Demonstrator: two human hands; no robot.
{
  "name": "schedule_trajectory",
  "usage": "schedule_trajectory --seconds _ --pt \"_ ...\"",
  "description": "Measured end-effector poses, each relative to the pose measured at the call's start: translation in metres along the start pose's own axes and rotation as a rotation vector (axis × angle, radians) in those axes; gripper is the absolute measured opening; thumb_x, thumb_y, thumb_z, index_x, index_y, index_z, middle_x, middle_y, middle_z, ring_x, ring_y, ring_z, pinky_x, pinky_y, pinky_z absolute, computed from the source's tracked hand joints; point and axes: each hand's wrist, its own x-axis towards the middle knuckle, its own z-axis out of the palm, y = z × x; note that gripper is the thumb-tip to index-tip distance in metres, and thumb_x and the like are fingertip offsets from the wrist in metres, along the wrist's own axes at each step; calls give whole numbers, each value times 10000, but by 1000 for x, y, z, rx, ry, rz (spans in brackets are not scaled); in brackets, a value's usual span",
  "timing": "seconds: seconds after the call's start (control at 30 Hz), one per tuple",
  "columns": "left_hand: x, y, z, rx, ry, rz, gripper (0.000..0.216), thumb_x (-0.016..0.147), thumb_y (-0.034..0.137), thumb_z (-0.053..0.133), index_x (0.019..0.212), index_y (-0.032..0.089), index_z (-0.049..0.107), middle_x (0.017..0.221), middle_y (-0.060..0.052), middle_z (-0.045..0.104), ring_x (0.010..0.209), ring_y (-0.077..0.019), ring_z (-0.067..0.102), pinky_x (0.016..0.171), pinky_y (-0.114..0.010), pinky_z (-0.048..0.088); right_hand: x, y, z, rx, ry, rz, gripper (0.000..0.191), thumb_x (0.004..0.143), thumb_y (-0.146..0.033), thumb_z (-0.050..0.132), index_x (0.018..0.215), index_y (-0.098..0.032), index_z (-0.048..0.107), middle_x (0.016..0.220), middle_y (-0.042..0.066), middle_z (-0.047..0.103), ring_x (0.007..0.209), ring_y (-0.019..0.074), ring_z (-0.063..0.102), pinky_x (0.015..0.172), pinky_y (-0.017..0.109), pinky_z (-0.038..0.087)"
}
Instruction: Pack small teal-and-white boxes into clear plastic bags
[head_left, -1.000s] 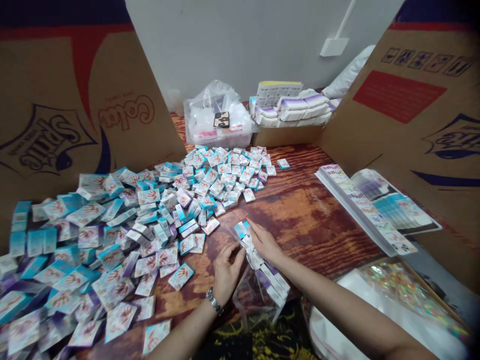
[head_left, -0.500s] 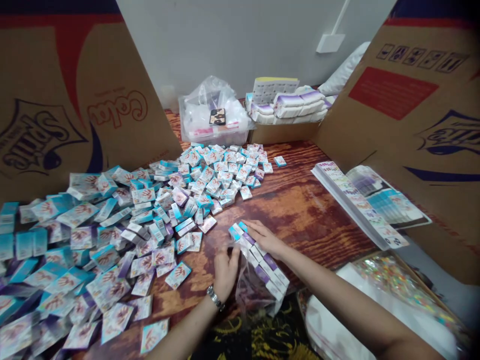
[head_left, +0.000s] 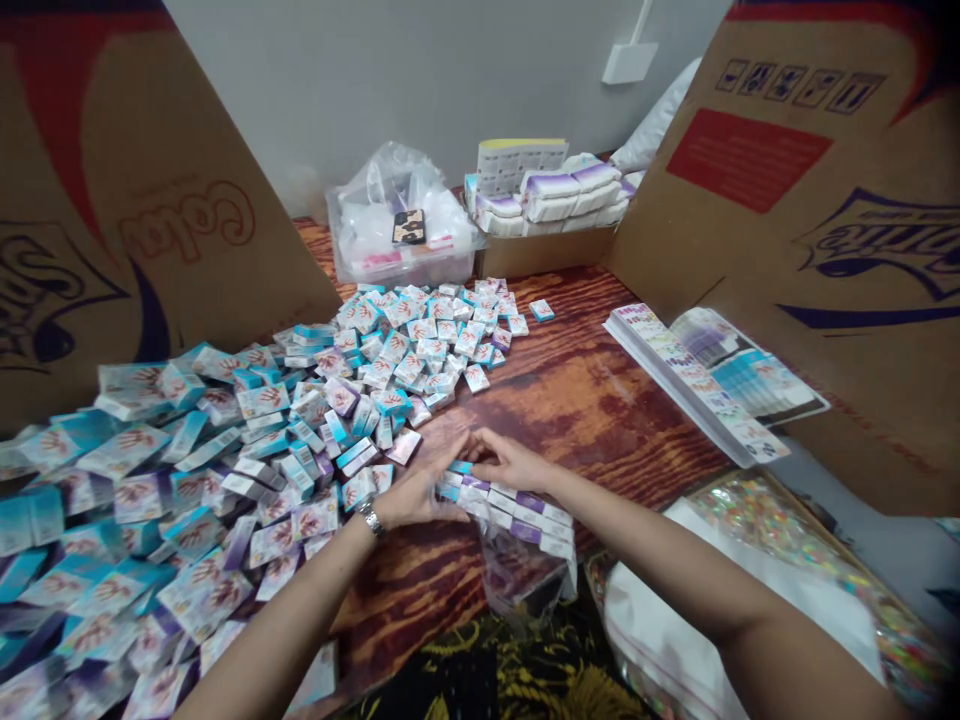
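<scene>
Near the table's front edge lie two rows of small white, purple and blue boxes, partly inside a clear plastic bag. My left hand, with a watch at the wrist, is wrapped round the left end of the rows. My right hand reaches over from the far side, its fingers bent onto the blue boxes at that same end. The fingertips of both hands meet there and partly hide the boxes. A large heap of loose small boxes printed with a hand picture spreads to the left.
Large cardboard cartons stand left and right. At the back are a plastic tub with a bag and a phone, and an open carton of packed bundles. Printed sheets lie right; a box of colourful pieces sits lower right.
My left hand has moved up from beside the bag to grip the end of the rows. The rows have turned more level, and the view has shifted slightly right.
</scene>
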Motion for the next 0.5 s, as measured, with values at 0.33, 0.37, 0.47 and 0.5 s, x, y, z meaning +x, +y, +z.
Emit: schedule_trajectory --seconds 0.33,0.37,0.47,0.5 --pt "-7 -11 9 135 29 -43 966 631 514 732 1416 208 259 1424 -141 356 1320 -302 312 1084 -448 257 3 4 -4 -215 -26 145 173 775 -287 548 799 -180 681 723 -22 670 636 125 580 547 201 395" --pt "-6 -12 10 147 17 -30 979 632 519 729 1422 204 243 1427 -146 346 1320 -302 309 1083 -444 259 7 3 -5 -233 -42 145 150 754 -271 562 774 -180 679 690 -30 660 608 118 567 530 195 379" --pt "-4 -17 11 174 -1 -16 1007 639 521 723 1432 182 203 1426 -164 337 1320 -301 308 1083 -439 257 17 -3 -8 -270 -67 142 96 700 -220 592 731 -181 674 637 -43 635 569 105 541 513 190 350" --pt "-4 -19 11 181 6 -14 1010 640 520 723 1432 177 199 1424 -168 338 1322 -300 303 1084 -438 254 19 -6 -9 -281 -71 145 93 696 -215 592 730 -183 673 634 -44 632 569 105 541 515 190 347"
